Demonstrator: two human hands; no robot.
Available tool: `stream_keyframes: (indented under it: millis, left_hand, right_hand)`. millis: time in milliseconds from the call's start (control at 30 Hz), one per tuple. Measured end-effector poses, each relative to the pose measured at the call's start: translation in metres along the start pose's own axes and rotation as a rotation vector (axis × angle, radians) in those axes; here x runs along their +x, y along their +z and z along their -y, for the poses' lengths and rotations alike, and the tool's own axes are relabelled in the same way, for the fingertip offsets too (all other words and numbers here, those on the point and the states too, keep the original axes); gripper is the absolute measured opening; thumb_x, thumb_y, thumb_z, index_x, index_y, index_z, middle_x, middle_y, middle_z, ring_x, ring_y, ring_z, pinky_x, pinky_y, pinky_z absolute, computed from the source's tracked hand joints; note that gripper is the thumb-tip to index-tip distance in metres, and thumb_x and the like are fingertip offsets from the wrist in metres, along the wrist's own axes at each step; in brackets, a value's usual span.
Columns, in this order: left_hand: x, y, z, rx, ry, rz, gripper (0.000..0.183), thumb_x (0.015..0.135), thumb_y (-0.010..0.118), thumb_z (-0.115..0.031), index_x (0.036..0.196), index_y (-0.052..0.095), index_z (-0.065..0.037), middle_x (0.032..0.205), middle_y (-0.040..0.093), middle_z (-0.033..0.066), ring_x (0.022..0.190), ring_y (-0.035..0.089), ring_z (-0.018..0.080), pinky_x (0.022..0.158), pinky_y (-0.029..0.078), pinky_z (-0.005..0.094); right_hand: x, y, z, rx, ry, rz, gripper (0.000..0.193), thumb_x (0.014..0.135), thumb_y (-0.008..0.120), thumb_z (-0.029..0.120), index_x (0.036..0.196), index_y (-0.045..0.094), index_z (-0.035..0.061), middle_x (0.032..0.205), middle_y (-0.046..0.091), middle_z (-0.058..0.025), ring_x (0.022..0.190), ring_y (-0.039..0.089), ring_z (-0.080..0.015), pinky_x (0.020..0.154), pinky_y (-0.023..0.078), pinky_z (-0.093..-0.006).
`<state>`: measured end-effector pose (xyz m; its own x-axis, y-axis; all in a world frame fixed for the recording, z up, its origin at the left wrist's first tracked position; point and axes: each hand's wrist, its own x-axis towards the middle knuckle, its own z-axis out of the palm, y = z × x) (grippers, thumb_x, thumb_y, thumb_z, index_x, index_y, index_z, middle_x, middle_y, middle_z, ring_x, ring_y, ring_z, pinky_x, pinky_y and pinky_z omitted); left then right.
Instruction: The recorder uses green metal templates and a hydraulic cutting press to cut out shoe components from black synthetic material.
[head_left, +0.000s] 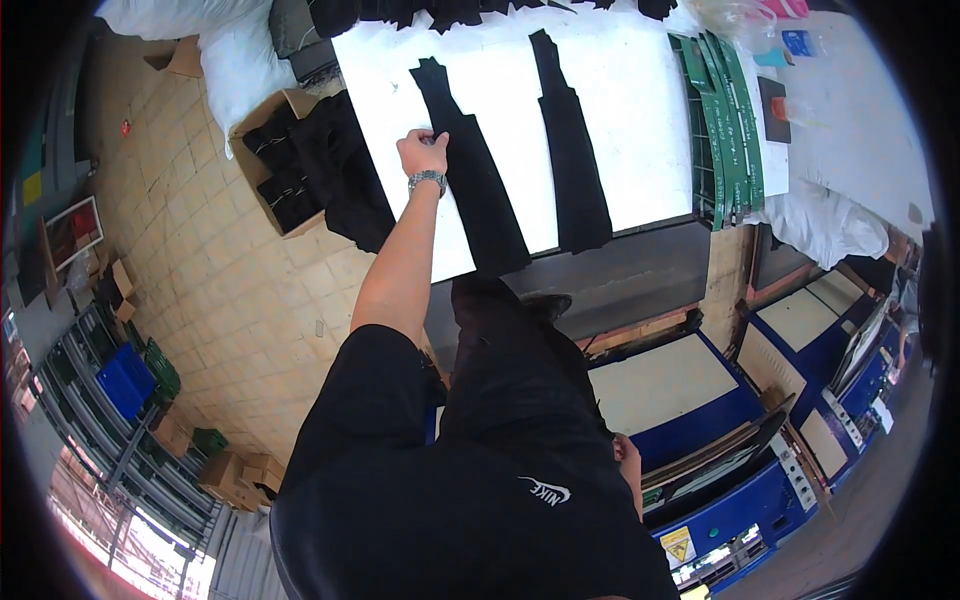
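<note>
My left hand (423,152), with a metal-banded watch (428,181) on its wrist, reaches over the white table top (510,120). Its fingers are curled together at the left edge of a long black fabric piece (480,190); a small dark bit shows between thumb and fingers, too small to name. To the right a second long black fabric piece (575,165) lies flat, narrow end away from me. Down at my right side hangs my right hand (627,460), partly covered by my black clothing, its fingers mostly hidden.
A cardboard box (240,140) of black fabric stands left of the table. Green slotted strips (715,130) lie at the table's right end. More black fabric (430,12) lines the far edge. Blue machines (690,430) stand at the right, and white sacks (240,60) at upper left.
</note>
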<state>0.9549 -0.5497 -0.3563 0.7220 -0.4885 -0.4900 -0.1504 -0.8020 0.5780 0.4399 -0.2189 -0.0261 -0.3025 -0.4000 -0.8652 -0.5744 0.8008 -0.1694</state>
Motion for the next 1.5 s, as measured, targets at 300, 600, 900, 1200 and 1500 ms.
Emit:
stream_keyframes:
  millis: [300, 600, 900, 1200, 1500]
  left_hand:
    - [-0.007, 0.001, -0.002, -0.107, -0.004, 0.016, 0.031, 0.081, 0.083, -0.026, 0.104, 0.074, -0.007, 0.099, 0.071, 0.0086, 0.091, 0.069, 0.0255, 0.087, 0.054, 0.037]
    - [-0.009, -0.007, -0.003, -0.156, -0.026, 0.021, 0.029, 0.083, 0.08, -0.022, 0.107, 0.073, -0.007, 0.093, 0.074, 0.0065, 0.087, 0.07, 0.0214, 0.082, 0.054, 0.0337]
    - [0.064, -0.003, 0.061, -0.423, 0.128, -0.056, 0.017, 0.092, 0.066, -0.013, 0.104, 0.074, -0.004, 0.086, 0.073, 0.0104, 0.076, 0.069, 0.0191, 0.069, 0.056, 0.0327]
    - [0.042, 0.004, 0.06, -0.65, 0.202, 0.587, 0.026, 0.096, 0.051, 0.0, 0.117, 0.064, -0.005, 0.084, 0.062, 0.0098, 0.066, 0.059, 0.0179, 0.055, 0.051, 0.0297]
    - [-0.198, 0.104, -0.053, 0.355, 0.761, 1.196, 0.023, 0.1, 0.062, -0.023, 0.114, 0.066, -0.005, 0.075, 0.064, 0.0049, 0.053, 0.062, 0.0151, 0.045, 0.048, 0.0247]
  right_hand:
    - [0.0, 0.008, 0.007, -0.119, -0.114, -0.038, 0.03, 0.096, 0.067, 0.01, 0.122, 0.063, -0.0047, 0.086, 0.069, -0.0043, 0.077, 0.062, -0.008, 0.071, 0.05, -0.0235]
    - [-0.002, 0.019, 0.035, -0.066, -0.097, -0.074, 0.03, 0.095, 0.069, 0.012, 0.121, 0.064, -0.0026, 0.086, 0.069, -0.0044, 0.076, 0.062, -0.0091, 0.072, 0.05, -0.0235]
    - [0.0, 0.042, 0.013, -0.111, -0.158, -0.153, 0.033, 0.094, 0.069, 0.022, 0.119, 0.065, 0.0003, 0.097, 0.075, -0.0137, 0.088, 0.072, -0.0211, 0.08, 0.055, -0.0327]
    - [-0.015, 0.089, -0.095, 0.215, 0.111, -0.73, 0.035, 0.088, 0.07, 0.023, 0.113, 0.068, -0.0012, 0.096, 0.071, -0.0233, 0.094, 0.069, -0.0407, 0.082, 0.055, -0.0453]
    - [-0.114, 0.139, -0.174, 0.49, 0.579, -1.558, 0.026, 0.09, 0.07, 0.014, 0.112, 0.066, 0.0014, 0.107, 0.062, -0.0168, 0.103, 0.06, -0.0377, 0.09, 0.049, -0.0444]
